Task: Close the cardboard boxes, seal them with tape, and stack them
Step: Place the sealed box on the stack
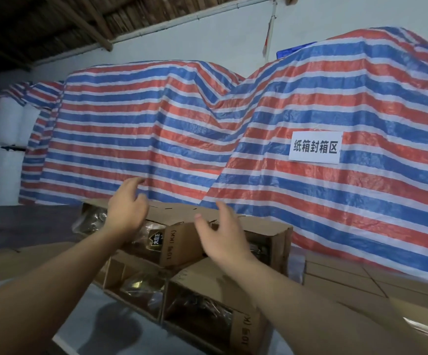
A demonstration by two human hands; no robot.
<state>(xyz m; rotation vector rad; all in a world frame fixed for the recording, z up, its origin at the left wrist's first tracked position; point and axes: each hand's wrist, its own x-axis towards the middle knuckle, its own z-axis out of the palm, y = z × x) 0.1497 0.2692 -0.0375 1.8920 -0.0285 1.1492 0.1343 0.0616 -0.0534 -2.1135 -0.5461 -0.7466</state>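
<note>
With both the left hand (127, 210) and right hand (224, 235) empty, fingers loosely spread just above the top cardboard box (182, 235), which sits open on two lower boxes (172, 293), fold its short flaps down first, then the long ones.

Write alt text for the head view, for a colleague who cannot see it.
Two bare hands, left hand and right hand, reach with open fingers over brown cardboard boxes, stacked on their sides with open ends showing plastic-wrapped contents. A red, white and blue striped tarpaulin behind carries a white paper sign.
</note>
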